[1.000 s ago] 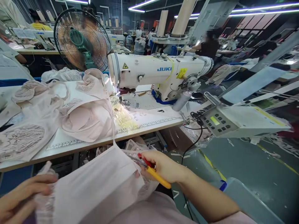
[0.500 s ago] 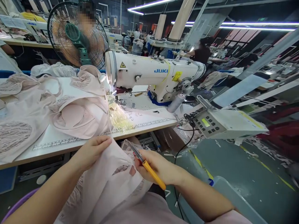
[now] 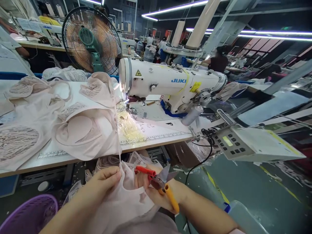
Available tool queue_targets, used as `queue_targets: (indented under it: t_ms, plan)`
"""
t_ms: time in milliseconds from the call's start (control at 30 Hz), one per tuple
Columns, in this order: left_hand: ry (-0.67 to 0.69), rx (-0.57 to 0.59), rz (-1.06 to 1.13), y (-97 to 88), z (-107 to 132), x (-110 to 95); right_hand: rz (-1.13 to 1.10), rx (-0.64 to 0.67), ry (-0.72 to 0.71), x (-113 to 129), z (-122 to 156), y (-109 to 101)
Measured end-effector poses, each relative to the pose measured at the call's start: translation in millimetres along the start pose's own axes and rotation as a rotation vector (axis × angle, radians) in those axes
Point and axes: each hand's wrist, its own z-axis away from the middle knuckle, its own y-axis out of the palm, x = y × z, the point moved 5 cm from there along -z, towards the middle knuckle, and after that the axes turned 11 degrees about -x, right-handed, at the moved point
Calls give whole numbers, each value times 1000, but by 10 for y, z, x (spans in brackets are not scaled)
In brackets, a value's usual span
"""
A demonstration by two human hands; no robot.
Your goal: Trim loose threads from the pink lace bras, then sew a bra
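My left hand (image 3: 105, 180) pinches the top edge of a pale pink garment piece (image 3: 124, 203) lying in my lap, below the table's front edge. A thin pink strap (image 3: 117, 136) runs from that pinch up to the garments on the table. My right hand (image 3: 158, 191) grips small thread snips (image 3: 158, 180) with one red and one yellow handle; their blades are apart and point right, away from the fabric. Both hands are close together, a few centimetres apart.
A white JUKI sewing machine (image 3: 170, 84) stands on the white table (image 3: 156, 133), with pink lace bra pieces (image 3: 73, 120) piled to its left. A fan (image 3: 91, 40) is behind, a control box (image 3: 234, 144) at right, a purple basket (image 3: 29, 216) at lower left. Other people work at far tables.
My left hand moved down from the table edge to the fabric in my lap. The snips turned in my right hand and their blades have come apart, pointing right.
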Motion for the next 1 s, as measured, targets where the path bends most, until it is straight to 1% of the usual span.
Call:
queue_targets:
  t_ms: [33, 67, 133, 200, 233, 333, 367, 433, 533, 667, 833, 900, 1000]
  plan:
    - [-6, 26, 7, 18, -25, -2, 1, 32, 17, 11, 3, -19]
    - [11, 27, -4, 23, -44, -13, 15, 63, 35, 29, 4, -56]
    - [84, -17, -88, 7, -69, -47, 114, 123, 90, 64, -13, -184]
    - [176, -50, -206, -4, -77, -85, 326, 195, 159, 76, -72, -364]
    - [211, -53, -259, -3, -79, -97, 450, 253, 195, 69, -115, -452]
    - [248, -37, -337, 9, -88, -96, 744, 504, 334, -9, -263, -647]
    - [244, -25, -339, 15, -93, -84, 797, 583, 385, -39, -314, -682]
    - [245, -14, -336, 22, -106, -66, 852, 693, 465, -80, -422, -704]
    - [264, -21, -364, 25, -116, -57, 860, 786, 512, -92, -573, -636]
    - [268, -51, -390, 5, -107, -66, 869, 822, 515, -85, -714, -533]
    - [246, -35, -347, -46, -125, -25, 892, 809, 492, -131, -780, -520]
    - [230, -27, -328, -68, -138, 4, 907, 773, 487, -164, -785, -544]
    - [205, -10, -298, -81, -137, 18, 919, 686, 512, -209, -769, -597]
